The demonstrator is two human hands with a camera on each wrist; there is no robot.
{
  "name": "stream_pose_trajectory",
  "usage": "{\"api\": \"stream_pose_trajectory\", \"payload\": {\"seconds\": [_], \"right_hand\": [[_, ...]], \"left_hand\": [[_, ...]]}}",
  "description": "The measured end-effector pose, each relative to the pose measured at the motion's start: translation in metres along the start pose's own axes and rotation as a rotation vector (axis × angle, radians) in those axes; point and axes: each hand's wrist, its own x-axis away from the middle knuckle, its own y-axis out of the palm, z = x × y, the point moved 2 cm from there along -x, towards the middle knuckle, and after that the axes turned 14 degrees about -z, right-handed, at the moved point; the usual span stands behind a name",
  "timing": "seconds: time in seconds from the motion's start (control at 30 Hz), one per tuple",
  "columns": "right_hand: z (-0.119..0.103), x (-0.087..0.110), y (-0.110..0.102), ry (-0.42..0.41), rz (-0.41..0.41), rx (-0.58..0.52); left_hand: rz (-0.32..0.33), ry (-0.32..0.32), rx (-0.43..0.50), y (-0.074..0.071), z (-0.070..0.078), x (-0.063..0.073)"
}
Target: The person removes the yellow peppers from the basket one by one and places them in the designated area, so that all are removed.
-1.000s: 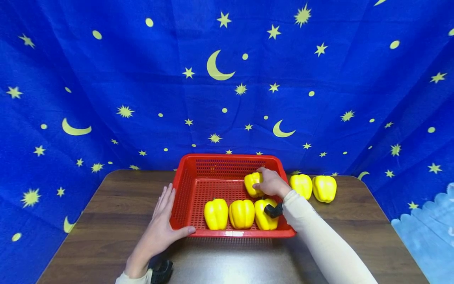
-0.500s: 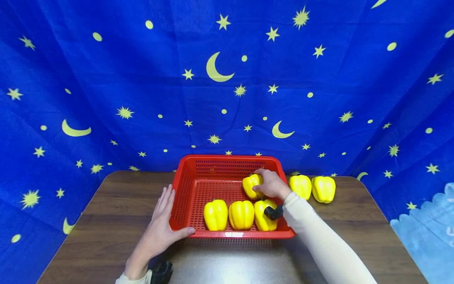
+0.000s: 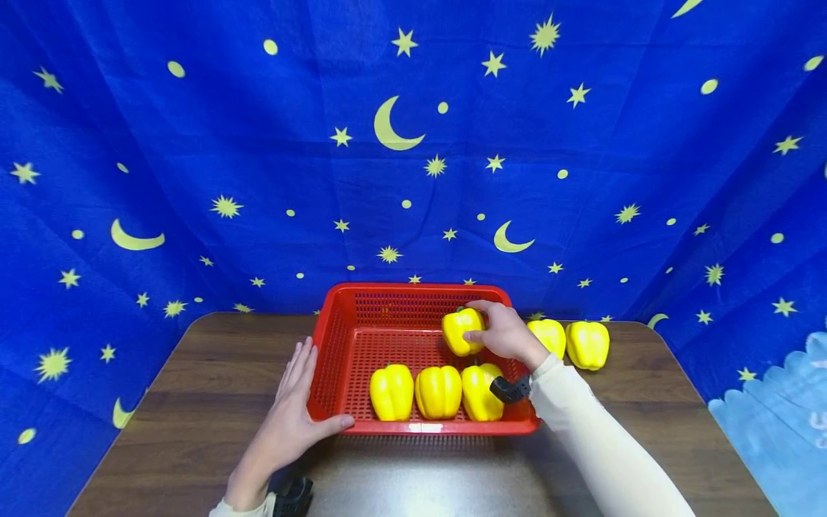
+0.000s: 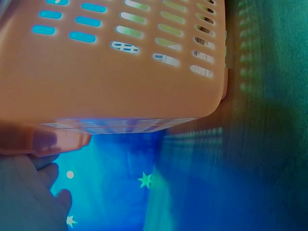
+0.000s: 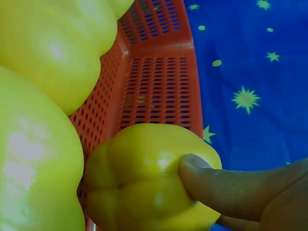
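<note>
A yellow bell pepper point(image 3: 460, 333) is held in my right hand point(image 3: 510, 333) over the back right part of the red basket point(image 3: 388, 426). My right thumb point(image 5: 211, 185) presses its side in the right wrist view, while the other fingers are mostly hidden. Three more yellow bell peppers stand in a row along the basket's front: a left one point(image 3: 391, 393), a middle one point(image 3: 438, 393) and a right one point(image 3: 481, 395). My left hand point(image 3: 291, 413) rests against the basket's front left corner, fingers straight along the left side and thumb on the front rim.
Two yellow bell peppers, a nearer one point(image 3: 548, 337) and a farther one point(image 3: 589, 345), stand on the wooden table point(image 3: 652, 402) right of the basket. A blue curtain point(image 3: 291, 158) with stars and moons hangs right behind the table. A light blue cloth point(image 3: 775, 424) lies at the right.
My right hand has shifted slightly right and up, and the bell pepper in it sits a little higher than half a second ago. The left hand has stayed at the basket corner.
</note>
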Motion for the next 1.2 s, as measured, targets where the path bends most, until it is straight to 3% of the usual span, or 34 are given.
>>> {"api": "stream_pose_trajectory", "payload": {"seconds": [0.23,1.03,1.2], "right_hand": [[0.0,0.014,-0.003,-0.014,0.038,-0.035],[0.016,0.07,-0.03,-0.101,0.098,-0.144],[0.022,0.081,-0.035,-0.082,0.113,-0.16]], "left_hand": [[0.012,0.026,0.004,0.001,-0.001,0.001],[0.009,0.013,-0.007,0.001,0.0,-0.001],[0.003,0.002,-0.006,0.001,0.001,0.0]]}}
